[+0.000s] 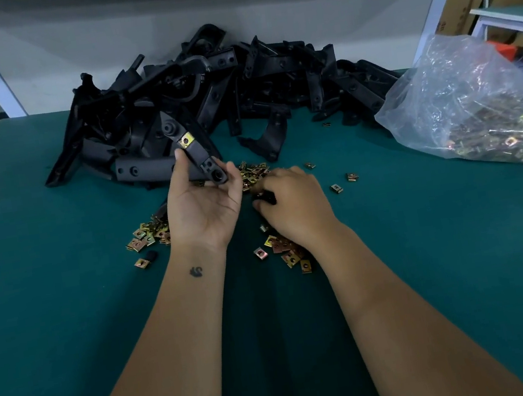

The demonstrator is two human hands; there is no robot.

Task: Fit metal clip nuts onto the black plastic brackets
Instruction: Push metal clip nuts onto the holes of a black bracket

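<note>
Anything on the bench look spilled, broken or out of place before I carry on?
Nothing looks damaged. Loose clip nuts lie scattered over the green mat rather than in the plastic bag, and a few strays sit apart to the right. The left hand holds a bracket with one nut already fitted.

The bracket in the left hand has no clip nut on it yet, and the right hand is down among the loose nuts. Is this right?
Not quite. The head view shows the bracket in the left hand already carrying one clip nut. The right hand is indeed down among the loose nuts.
</note>
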